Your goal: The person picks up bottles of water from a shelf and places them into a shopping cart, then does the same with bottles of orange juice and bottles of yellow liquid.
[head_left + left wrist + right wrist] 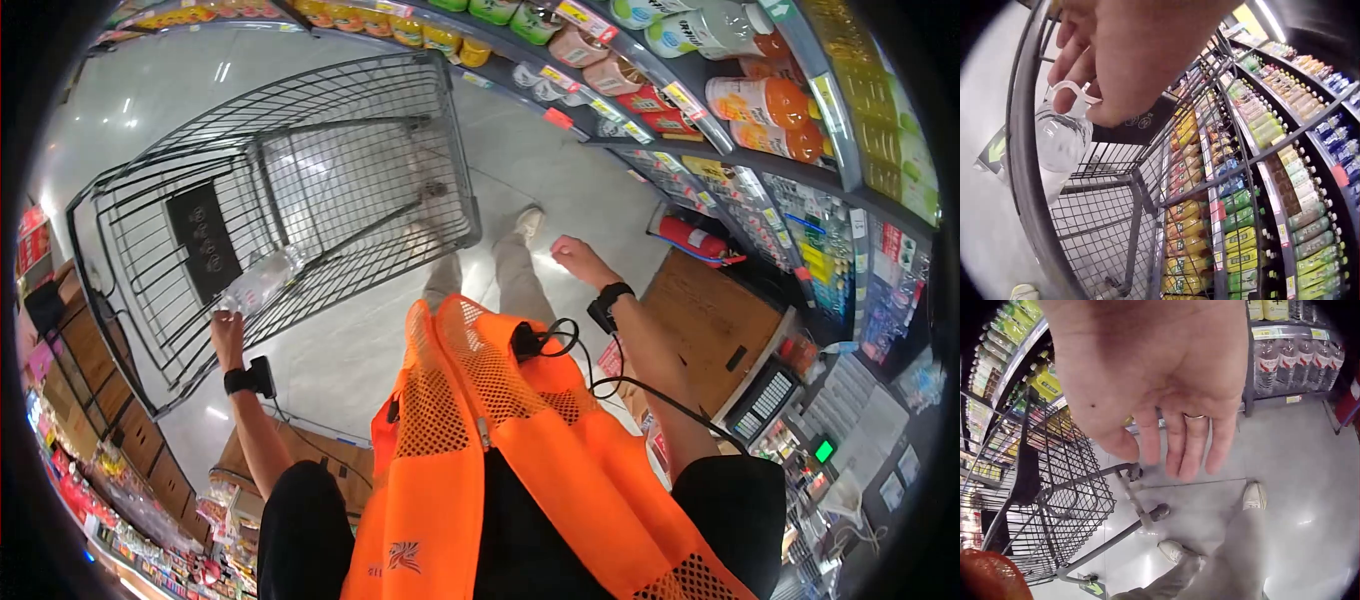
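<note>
My left hand (227,340) grips a large clear water bottle (262,283) by the white loop handle (1072,90) at its neck, with fingers hooked through the loop. The bottle hangs tilted at the near side of a dark wire shopping cart (462,160), overlapping its basket in the head view. In the left wrist view, the cart's thick rim (1019,156) passes right beside the bottle. My right hand (1154,381) holds nothing, its fingers loosely extended above the floor to the right of the cart.
Drink shelves (650,75) curve along the back and right. A red fire extinguisher (692,237) stands beside a wooden-topped counter (715,310) with a keypad device (765,400). Packed water bottles (1297,362) sit on a low shelf. Cart wheels (1160,512) are near my feet.
</note>
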Demonstrator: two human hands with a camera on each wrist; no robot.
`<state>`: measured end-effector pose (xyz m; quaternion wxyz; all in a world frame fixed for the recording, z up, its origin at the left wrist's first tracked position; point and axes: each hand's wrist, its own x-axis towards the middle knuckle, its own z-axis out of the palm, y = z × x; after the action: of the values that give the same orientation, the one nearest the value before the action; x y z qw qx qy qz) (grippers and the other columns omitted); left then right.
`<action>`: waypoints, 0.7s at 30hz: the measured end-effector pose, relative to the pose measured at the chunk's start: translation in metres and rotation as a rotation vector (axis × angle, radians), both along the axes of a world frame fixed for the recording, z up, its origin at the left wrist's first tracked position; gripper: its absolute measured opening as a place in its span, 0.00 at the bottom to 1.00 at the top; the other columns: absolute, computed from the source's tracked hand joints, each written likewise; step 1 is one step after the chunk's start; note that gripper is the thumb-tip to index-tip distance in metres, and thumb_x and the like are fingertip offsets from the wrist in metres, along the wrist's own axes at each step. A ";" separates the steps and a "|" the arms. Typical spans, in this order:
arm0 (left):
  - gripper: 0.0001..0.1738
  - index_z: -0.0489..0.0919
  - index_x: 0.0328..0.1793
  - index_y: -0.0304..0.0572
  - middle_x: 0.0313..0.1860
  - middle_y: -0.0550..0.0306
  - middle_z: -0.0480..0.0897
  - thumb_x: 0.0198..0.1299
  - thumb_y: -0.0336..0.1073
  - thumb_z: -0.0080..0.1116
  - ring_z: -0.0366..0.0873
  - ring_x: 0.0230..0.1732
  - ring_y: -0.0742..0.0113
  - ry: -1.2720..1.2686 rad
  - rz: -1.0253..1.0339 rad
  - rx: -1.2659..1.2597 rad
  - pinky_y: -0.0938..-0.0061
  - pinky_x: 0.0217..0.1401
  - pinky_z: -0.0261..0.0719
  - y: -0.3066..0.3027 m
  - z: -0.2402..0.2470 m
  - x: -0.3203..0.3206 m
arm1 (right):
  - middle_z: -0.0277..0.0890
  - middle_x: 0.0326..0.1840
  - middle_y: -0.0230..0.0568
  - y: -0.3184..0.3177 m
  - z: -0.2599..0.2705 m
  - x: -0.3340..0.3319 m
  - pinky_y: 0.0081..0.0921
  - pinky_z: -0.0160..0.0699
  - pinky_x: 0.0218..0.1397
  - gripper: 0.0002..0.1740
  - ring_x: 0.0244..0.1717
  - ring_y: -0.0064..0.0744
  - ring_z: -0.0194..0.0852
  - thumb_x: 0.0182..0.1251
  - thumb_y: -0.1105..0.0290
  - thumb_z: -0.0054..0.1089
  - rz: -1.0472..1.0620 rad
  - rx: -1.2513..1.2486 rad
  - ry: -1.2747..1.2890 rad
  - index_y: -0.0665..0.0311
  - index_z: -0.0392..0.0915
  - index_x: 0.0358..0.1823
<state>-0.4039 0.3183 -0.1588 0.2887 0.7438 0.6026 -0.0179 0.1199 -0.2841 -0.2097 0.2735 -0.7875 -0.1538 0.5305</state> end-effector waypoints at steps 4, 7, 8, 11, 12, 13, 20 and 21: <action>0.23 0.76 0.53 0.38 0.39 0.40 0.84 0.63 0.49 0.61 0.83 0.44 0.40 0.345 -0.091 0.119 0.53 0.48 0.77 -0.039 0.050 0.064 | 0.83 0.46 0.45 0.026 0.003 0.014 0.34 0.78 0.54 0.12 0.49 0.40 0.82 0.69 0.64 0.57 -0.006 -0.010 0.008 0.65 0.78 0.46; 0.21 0.75 0.55 0.40 0.46 0.40 0.83 0.66 0.47 0.59 0.81 0.48 0.40 0.431 -0.169 0.297 0.51 0.51 0.75 -0.067 0.065 0.092 | 0.82 0.48 0.46 0.032 -0.023 0.037 0.33 0.78 0.54 0.13 0.50 0.41 0.81 0.69 0.67 0.57 -0.014 -0.002 -0.046 0.66 0.77 0.49; 0.20 0.75 0.56 0.39 0.49 0.40 0.82 0.66 0.45 0.59 0.79 0.50 0.40 0.444 -0.198 0.390 0.51 0.52 0.75 -0.082 0.075 0.114 | 0.82 0.48 0.46 0.034 -0.035 0.047 0.34 0.78 0.54 0.13 0.49 0.42 0.81 0.68 0.67 0.58 -0.019 0.011 -0.096 0.66 0.76 0.50; 0.15 0.76 0.58 0.34 0.51 0.40 0.80 0.67 0.32 0.57 0.77 0.52 0.43 0.086 -0.290 0.394 0.54 0.60 0.72 -0.134 0.090 0.184 | 0.78 0.56 0.48 0.040 -0.071 0.087 0.37 0.78 0.55 0.21 0.49 0.45 0.79 0.64 0.68 0.61 0.010 -0.028 -0.224 0.65 0.72 0.58; 0.15 0.77 0.57 0.32 0.51 0.42 0.81 0.65 0.26 0.57 0.78 0.52 0.45 0.007 -0.272 0.291 0.56 0.59 0.73 -0.154 0.080 0.201 | 0.75 0.59 0.52 0.042 -0.085 0.101 0.38 0.77 0.58 0.24 0.53 0.48 0.77 0.64 0.68 0.61 -0.021 -0.035 -0.263 0.66 0.70 0.61; 0.15 0.77 0.55 0.32 0.51 0.44 0.81 0.61 0.23 0.58 0.78 0.52 0.47 -0.133 -0.282 0.167 0.58 0.58 0.74 -0.183 0.074 0.226 | 0.71 0.63 0.55 0.046 -0.101 0.115 0.40 0.75 0.62 0.27 0.57 0.50 0.75 0.64 0.68 0.61 -0.048 -0.039 -0.306 0.67 0.68 0.64; 0.06 0.74 0.34 0.41 0.32 0.52 0.75 0.55 0.32 0.60 0.73 0.34 0.52 0.010 -0.685 0.248 0.61 0.37 0.70 -0.296 -0.007 0.332 | 0.48 0.77 0.73 0.061 -0.233 0.236 0.48 0.46 0.82 0.47 0.80 0.64 0.44 0.64 0.66 0.59 0.010 -0.097 -0.771 0.79 0.44 0.77; 0.07 0.72 0.30 0.42 0.29 0.53 0.74 0.55 0.33 0.59 0.72 0.30 0.53 0.090 -0.718 0.303 0.61 0.34 0.69 -0.301 -0.014 0.332 | 0.47 0.77 0.73 0.061 -0.239 0.246 0.49 0.46 0.82 0.47 0.80 0.64 0.44 0.64 0.65 0.60 0.009 -0.153 -0.818 0.79 0.45 0.77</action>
<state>-0.0717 0.0172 -0.1731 0.1244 0.9399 0.3120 -0.0612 0.3659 -0.2233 -0.4490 0.1282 -0.9507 -0.2136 0.1849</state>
